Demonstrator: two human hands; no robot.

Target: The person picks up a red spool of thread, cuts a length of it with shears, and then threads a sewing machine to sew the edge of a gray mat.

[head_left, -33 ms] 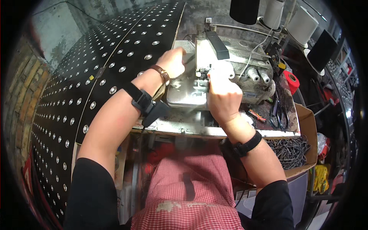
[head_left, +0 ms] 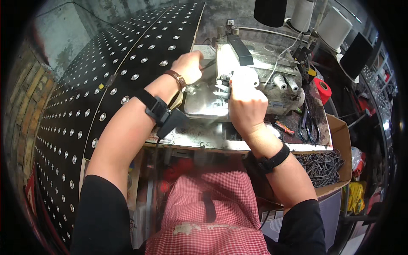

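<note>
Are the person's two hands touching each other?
Apart. The head view shows a clear gap, with part of the shiny metal plate between the left hand and right hand.

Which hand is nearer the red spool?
Right: the right hand is left of the red spool, beside the sewing machine; the left hand is farther left, past the machine's lit end.

The left hand (head_left: 188,69) curls near the left edge of the tabletop (head_left: 196,138); the right hand (head_left: 248,109) is at the sewing machine (head_left: 272,54). Scissors (head_left: 307,120) lie near the front right corner, above a carton (head_left: 342,134) of cords (head_left: 324,170).
</note>
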